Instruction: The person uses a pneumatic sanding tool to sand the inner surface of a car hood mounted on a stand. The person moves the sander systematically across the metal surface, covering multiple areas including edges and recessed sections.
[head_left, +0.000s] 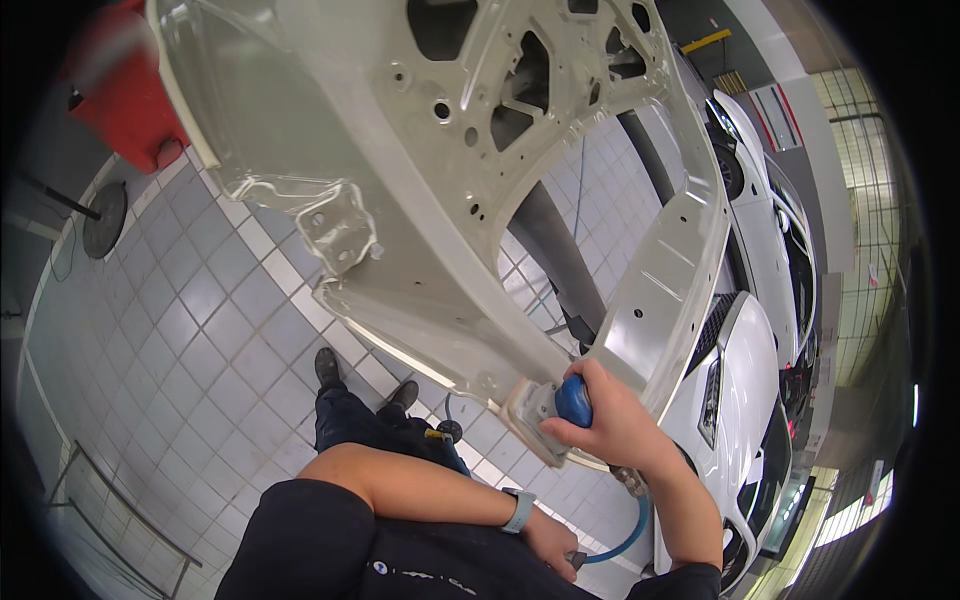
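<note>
My right hand (622,425) grips the blue-topped head of an air sander (545,405). The sander's pale pad lies against the lower edge of a large beige car body panel (400,240), which has several cut-out openings. From the tool's end, a blue air hose (635,530) curves down toward my body. My left hand (550,538), with a grey watch on the wrist, crosses in front of me with its fingers closed around the hose near a dark fitting.
White cars (740,380) stand close on the right, beyond the panel. A red bin (130,115) is at the far left, near a round dark stand base (104,220). Metal rails (130,520) stand at lower left. Grey tiles (220,330) cover the floor around my feet.
</note>
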